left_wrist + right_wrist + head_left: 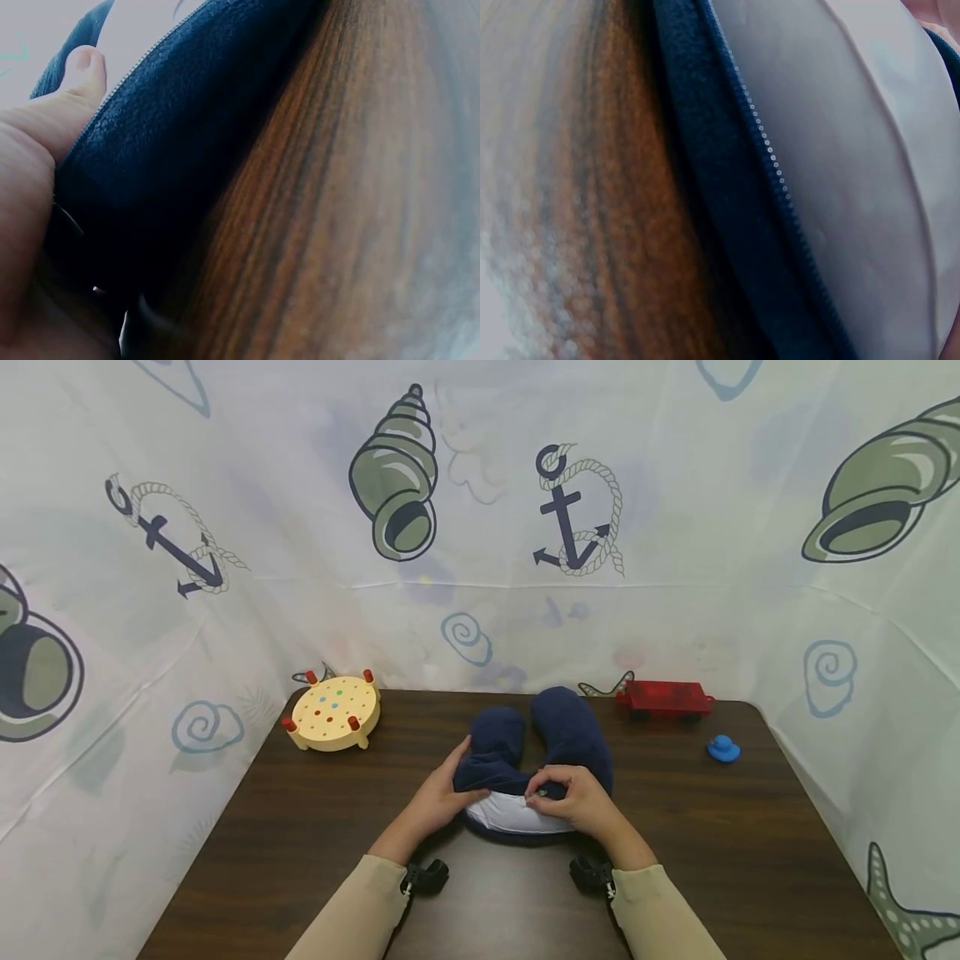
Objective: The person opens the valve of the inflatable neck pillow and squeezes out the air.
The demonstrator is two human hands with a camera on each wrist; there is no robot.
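Note:
A navy U-shaped neck pillow [566, 727] lies on the table with its two arms pointing away from me. Along its near curve the cover gapes at a zipper [769, 146], baring a white inner [502, 812]. My left hand [442, 789] grips the pillow's left side, the thumb [86, 71] lying over the zipped edge. At the far edge of the gap, my right hand [577, 797] pinches the zipper between thumb and forefinger, where a small pale bit shows. The right wrist view shows only a sliver of hand at its upper right and right border.
A yellow round toy table [335, 714] with red pegs stands at the back left. A red toy wagon [663, 697] sits at the back right, with a small blue hat-shaped toy [723, 748] in front. Patterned cloth walls rise around the brown table [712, 877].

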